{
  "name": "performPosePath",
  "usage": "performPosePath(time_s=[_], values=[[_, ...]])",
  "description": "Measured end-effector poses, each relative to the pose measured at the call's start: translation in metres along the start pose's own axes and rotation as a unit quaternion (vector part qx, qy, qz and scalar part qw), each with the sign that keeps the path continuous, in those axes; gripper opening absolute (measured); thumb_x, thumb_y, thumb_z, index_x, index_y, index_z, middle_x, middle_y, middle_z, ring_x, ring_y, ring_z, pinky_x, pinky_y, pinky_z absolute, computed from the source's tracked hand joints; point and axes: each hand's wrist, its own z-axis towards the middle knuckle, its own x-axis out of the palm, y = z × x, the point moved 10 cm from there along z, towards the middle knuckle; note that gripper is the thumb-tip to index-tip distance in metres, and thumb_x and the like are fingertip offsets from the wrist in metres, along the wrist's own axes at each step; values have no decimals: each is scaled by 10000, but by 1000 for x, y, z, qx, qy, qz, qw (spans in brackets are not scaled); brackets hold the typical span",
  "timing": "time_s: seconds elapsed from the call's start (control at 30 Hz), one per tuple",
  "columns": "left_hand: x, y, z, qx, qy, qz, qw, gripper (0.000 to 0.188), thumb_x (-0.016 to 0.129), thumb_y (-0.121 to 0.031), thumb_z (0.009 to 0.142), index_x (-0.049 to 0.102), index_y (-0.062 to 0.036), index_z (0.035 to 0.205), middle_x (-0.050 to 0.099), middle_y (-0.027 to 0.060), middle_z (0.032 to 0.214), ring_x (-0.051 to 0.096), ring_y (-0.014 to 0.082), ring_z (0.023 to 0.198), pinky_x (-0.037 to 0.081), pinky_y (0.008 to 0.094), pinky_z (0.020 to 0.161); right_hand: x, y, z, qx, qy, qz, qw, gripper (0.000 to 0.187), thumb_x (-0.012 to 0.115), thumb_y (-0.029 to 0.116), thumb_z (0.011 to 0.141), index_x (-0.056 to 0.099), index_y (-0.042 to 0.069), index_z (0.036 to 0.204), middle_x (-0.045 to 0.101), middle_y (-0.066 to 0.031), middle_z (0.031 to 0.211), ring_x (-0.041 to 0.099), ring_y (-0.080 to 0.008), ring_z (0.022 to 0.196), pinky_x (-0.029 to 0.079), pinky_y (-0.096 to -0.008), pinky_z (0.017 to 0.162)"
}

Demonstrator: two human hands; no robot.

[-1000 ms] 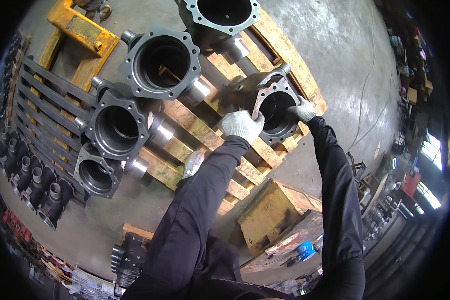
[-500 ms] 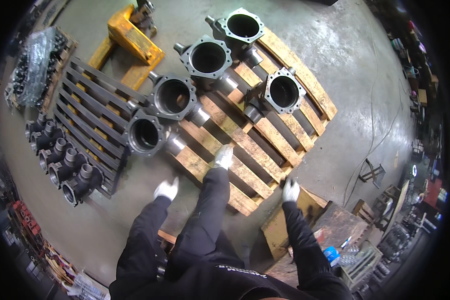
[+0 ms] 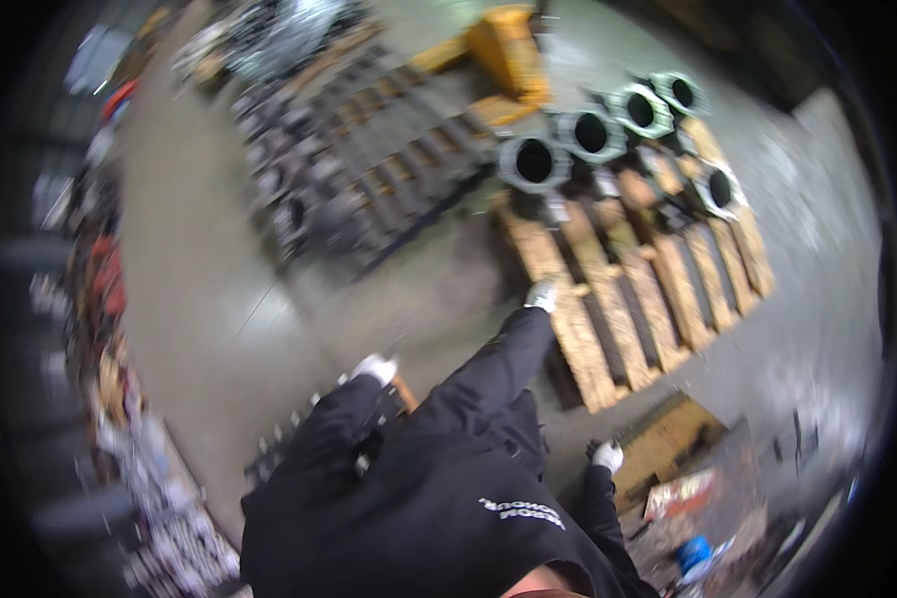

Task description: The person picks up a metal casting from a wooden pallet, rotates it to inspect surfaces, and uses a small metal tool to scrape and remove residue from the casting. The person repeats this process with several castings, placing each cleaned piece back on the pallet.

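Note:
My left hand, in a white glove, hangs low on the left with its fingers loosely apart and nothing seen in them. Below it lie dark parts partly hidden by my sleeve. My right hand, gloved too, is beside a worn wooden box; dark patches and blur hide its fingers. My leg reaches forward, its white shoe at the near left edge of a wooden pallet. Several flanged metal housings, one of them a grey casting, stand along the pallet's far side.
A dark slatted pallet at the far left carries a row of dark castings. Behind it stands a yellow pallet jack. Plastic-wrapped parts lie farther back. A blue item is on the bench at lower right.
My view has swung left, so the pallets and housings appear farther right. Both my hands are lower in the picture. My shoe now appears by the pallet's near left edge.

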Motion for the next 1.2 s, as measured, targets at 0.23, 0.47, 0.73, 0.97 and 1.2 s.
performPosePath(time_s=[0.23,0.47,0.73,0.97,1.2], values=[[-25,74,15,-6,-36,-84,996,709,465,-595,938,663,25,1218,631,276,1261,584,409,1230,457,464,1044,30,-69,0,71,12,18,997,313,512,245,1009,482,-16,1178,717,-232,881,690,-310,593,590,-431,508],[-52,169,84,-9,-96,-143,985,633,443,-568,958,700,-15,1127,673,249,1164,628,409,1129,486,477,978,174,22,-27,-82,50,-120,988,349,584,269,940,656,-68,888,711,-172,797,687,-280,613,576,-413,539],[-108,293,275,-81,-32,-159,983,582,429,-553,973,705,-76,1161,681,219,1173,635,395,1126,499,484,965,504,134,-128,-202,132,-246,939,334,605,314,954,714,12,1048,717,-101,921,685,-204,812,559,-336,729],[-154,374,529,-211,-114,-433,869,686,525,-617,928,633,13,1180,616,261,1151,574,377,1126,460,436,935,931,120,-257,-333,313,-456,764,482,592,363,990,609,-24,1278,710,-172,1168,662,-287,1110,488,-352,980],[-113,344,711,-224,-28,-889,399,579,453,-584,980,554,-62,1209,603,128,1111,559,272,1034,482,439,835,1181,97,-287,-358,323,-415,772,614,600,483,960,610,-28,1299,684,-226,1214,631,-311,1188,457,-343,1016]])
